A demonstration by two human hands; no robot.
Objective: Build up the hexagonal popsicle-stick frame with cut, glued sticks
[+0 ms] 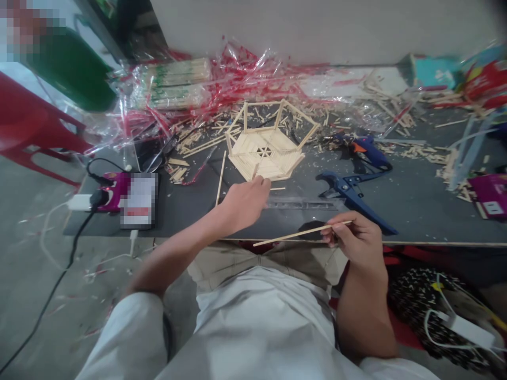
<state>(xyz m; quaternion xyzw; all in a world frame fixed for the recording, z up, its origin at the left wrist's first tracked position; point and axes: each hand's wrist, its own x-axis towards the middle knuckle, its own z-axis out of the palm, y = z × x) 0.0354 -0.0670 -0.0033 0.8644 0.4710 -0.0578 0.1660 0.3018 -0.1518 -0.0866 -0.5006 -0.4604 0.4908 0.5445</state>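
A small hexagonal frame of thin wooden sticks (266, 150) stands on the dark board (415, 206), with upright posts round its edge. My left hand (244, 202) reaches to its near edge, fingers pinched together at a short stick there. My right hand (356, 238) is closed round a long bamboo stick (293, 235) that points left and lies nearly level above the board's front edge. A clear ruler (301, 203) lies flat between my two hands.
Blue cutters (352, 194) and a blue glue gun (366, 150) lie right of the frame. Stick scraps and torn red-and-clear wrapping (237, 79) litter the back, beside a pack of sticks (174, 84). A pink device (114, 192) with cables sits left. A red chair (27, 132) stands further left.
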